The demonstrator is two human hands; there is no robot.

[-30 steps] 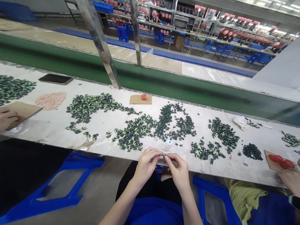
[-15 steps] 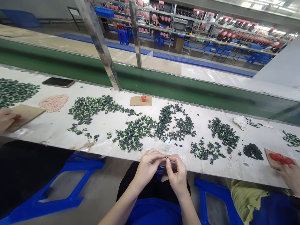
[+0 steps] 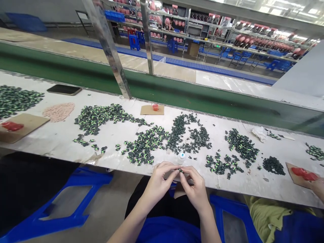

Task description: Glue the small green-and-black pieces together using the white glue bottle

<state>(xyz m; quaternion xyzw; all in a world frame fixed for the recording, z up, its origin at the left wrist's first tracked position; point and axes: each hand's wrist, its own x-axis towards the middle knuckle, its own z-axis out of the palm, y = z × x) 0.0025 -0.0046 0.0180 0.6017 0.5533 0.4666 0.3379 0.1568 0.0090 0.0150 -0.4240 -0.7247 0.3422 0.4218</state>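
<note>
My left hand (image 3: pixel 162 178) and my right hand (image 3: pixel 192 182) meet at the table's front edge, fingertips pinched together. Between them is a small dark green piece with bright green on it (image 3: pixel 180 170), mostly covered by the fingers. Just beyond stands a small white bottle with a blue tip (image 3: pixel 182 156). Behind the bottle spreads a pile of small dark green pieces (image 3: pixel 178 126). Left of it lies a pile of black-and-bright-green pieces (image 3: pixel 141 148). A similar scattered group (image 3: pixel 222 163) lies to the right of my hands.
Farther back, a red cup (image 3: pixel 155 107) sits on cardboard (image 3: pixel 145 110). A metal post (image 3: pixel 115 67) rises before the green conveyor belt (image 3: pixel 172 89). At the right, a co-worker's hand (image 3: pixel 318 187) is by red material (image 3: pixel 305 173). Blue stools (image 3: pixel 76 199) stand below the table.
Both hands stay together; the right hand has shifted slightly and more of the small piece shows. The co-worker's hand at the left has left the view, uncovering red material on the cardboard.
</note>
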